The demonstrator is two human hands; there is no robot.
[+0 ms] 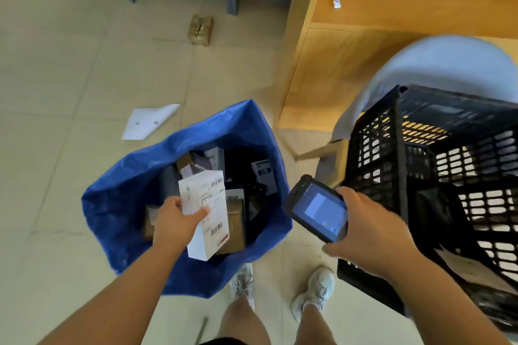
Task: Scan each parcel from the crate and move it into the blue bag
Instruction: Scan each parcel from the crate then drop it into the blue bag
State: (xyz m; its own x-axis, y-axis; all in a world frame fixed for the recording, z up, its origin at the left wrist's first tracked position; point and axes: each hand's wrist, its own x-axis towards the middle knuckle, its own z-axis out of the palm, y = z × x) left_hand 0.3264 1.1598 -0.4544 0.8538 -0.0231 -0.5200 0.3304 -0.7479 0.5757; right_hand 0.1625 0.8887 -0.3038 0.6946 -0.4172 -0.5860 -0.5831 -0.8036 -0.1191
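The left hand (175,223) curls its fingers round a white parcel (207,213) just above the wide-open blue bag (117,204), which is full of boxes. The parcel's label has barcodes, but the words are too small to read. Right of the bag, the right hand (367,230) grips the scanner (322,210) beside the black crate (398,165). Left of the bag is open floor (70,78).

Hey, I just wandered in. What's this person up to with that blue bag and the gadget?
Someone is working through deliveries. Their left hand holds a white labelled box over the open blue bag, which already has several parcels inside. Their right hand grips a handheld scanner with its screen lit, beside the black crate on the right. The box has not been let go yet.
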